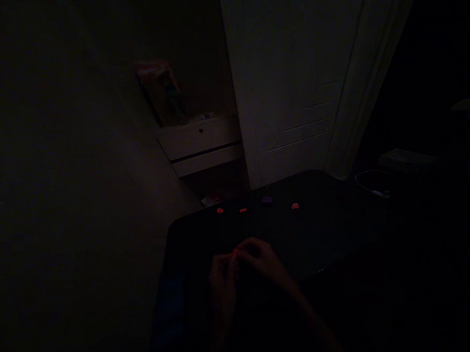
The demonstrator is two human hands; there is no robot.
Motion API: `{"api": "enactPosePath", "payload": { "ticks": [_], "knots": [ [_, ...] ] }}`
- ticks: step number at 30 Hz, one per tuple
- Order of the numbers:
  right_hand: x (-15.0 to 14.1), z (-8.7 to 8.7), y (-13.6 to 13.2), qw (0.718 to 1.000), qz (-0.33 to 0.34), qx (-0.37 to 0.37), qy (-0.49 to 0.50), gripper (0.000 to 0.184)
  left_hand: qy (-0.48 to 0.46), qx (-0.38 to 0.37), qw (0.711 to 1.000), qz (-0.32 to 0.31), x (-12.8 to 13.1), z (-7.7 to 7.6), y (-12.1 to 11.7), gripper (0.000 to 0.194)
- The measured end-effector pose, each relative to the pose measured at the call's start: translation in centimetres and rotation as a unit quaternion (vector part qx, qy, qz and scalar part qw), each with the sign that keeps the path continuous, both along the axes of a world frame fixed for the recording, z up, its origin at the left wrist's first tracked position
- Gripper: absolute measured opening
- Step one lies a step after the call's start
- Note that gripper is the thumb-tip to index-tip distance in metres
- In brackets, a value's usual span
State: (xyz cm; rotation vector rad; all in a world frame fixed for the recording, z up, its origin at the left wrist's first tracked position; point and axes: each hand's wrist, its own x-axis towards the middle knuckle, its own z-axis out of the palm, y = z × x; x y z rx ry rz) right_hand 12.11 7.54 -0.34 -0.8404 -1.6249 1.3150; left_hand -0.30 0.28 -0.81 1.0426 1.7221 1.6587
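Observation:
The scene is very dark. My left hand (224, 272) and my right hand (259, 258) meet above the near part of a dark table (311, 240). Between their fingertips glows a small red-orange piece (235, 252), pinched from both sides; its exact kind is too small and dim to make out. Farther back on the tabletop lie a round red piece (220, 211), a short red bar-shaped piece (243, 210), a small purple block (267, 201) and a round orange-red piece with dark lines (295, 206).
Beyond the table stands a pale panelled door (293, 94). Left of it is a light drawer unit (201, 141) with a picture-like object (160, 87) above. A blue item (170, 305) lies along the table's left side. At right, a white cable (366, 177) loops near a box (407, 160).

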Motion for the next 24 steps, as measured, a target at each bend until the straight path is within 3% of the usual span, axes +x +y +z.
{"api": "enactPosePath", "payload": {
  "ticks": [24],
  "knots": [
    [0.0,0.04,0.03,1.0,-0.006,0.002,-0.016,0.017,-0.018,0.002,1.0,0.007,0.12,0.14,0.14,0.052]
  ]
}}
